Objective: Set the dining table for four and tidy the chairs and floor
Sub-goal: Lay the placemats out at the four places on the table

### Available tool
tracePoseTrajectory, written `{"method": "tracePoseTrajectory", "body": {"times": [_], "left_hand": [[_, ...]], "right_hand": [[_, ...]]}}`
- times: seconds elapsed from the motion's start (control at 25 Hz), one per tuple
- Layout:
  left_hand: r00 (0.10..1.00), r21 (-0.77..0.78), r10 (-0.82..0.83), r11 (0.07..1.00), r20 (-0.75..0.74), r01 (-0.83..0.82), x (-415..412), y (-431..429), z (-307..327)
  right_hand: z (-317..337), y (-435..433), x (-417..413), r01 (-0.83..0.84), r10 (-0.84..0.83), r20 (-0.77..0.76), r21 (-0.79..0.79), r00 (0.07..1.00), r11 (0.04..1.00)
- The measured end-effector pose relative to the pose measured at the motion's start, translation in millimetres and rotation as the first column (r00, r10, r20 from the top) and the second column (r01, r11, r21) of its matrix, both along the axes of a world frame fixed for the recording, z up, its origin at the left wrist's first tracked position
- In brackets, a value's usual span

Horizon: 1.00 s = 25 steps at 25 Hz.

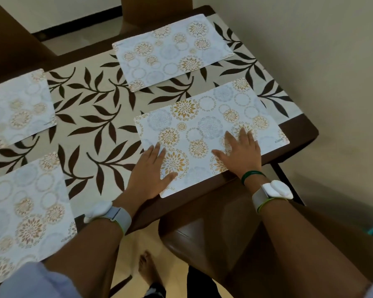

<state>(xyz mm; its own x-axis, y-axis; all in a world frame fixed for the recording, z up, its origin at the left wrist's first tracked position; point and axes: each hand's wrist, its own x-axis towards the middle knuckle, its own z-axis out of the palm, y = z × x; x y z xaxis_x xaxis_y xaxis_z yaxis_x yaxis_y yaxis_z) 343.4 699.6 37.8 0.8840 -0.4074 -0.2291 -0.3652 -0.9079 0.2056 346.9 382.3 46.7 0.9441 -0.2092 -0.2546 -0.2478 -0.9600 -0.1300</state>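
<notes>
Lying flat at the near right corner of the tabletop [298, 131], the mat [209, 117] runs its long axis along the near edge; left hand [148, 173] and right hand [239, 153] press it palms-down, fingers straight, pointing away; each grip released.
</notes>
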Motion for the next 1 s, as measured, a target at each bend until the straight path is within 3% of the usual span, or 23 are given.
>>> {"method": "tracePoseTrajectory", "body": {"times": [0.24,1.0], "left_hand": [[1.000,-0.009,0.023,1.000,0.004,-0.023,6.2,-42.8,-2.1],[0.998,-0.023,0.063,0.998,-0.032,-0.064,11.7,-65.8,0.9]], "right_hand": [[-1.9,-44.7,13.0,-0.019,0.019,0.012,-0.016,1.000,1.000],[-1.5,-66.8,19.9,-0.002,0.002,0.060,0.005,0.998,1.000]]}}
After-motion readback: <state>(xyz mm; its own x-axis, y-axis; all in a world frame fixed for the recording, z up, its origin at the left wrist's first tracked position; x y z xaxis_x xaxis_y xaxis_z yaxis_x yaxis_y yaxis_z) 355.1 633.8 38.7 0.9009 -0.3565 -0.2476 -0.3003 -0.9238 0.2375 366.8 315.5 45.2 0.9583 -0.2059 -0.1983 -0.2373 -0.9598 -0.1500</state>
